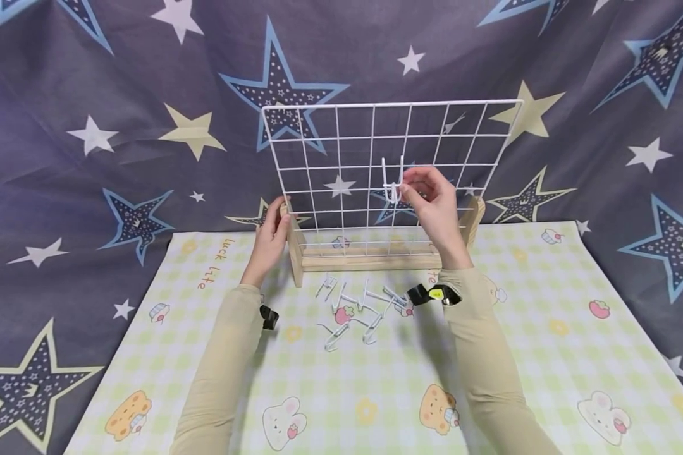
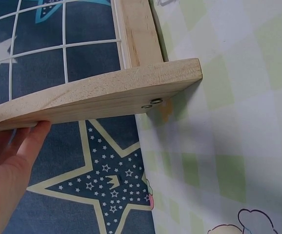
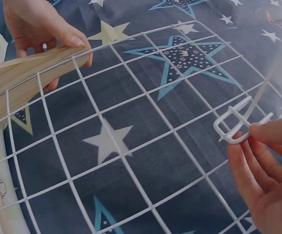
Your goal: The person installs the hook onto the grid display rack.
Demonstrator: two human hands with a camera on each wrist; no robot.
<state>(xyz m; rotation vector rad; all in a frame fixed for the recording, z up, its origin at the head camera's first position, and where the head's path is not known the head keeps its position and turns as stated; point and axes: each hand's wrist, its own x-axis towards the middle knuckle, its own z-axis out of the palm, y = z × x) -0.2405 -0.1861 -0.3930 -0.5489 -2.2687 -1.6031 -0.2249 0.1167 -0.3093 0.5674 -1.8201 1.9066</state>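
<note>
A white wire grid panel [image 1: 353, 165] stands upright in a wooden base [image 1: 370, 261] with a wooden support at each side. My left hand [image 1: 271, 241] holds the left wooden support [image 1: 295, 249] by its upper end; in the left wrist view the fingers [image 2: 33, 141] touch its outer face. Thumb and fingers of my right hand [image 1: 435, 205] pinch a white double-pronged wire hook [image 1: 393, 189] in front of the grid's middle. In the right wrist view the hook [image 3: 226, 126] lies against the grid wires; whether it is hooked on a wire I cannot tell.
Several more white wire hooks [image 1: 370, 328] lie loose on the checked tablecloth [image 1: 216, 354] in front of the base. A dark star-patterned cloth [image 1: 136, 114] hangs behind the grid. The right wooden support [image 1: 473, 218] stands behind my right hand.
</note>
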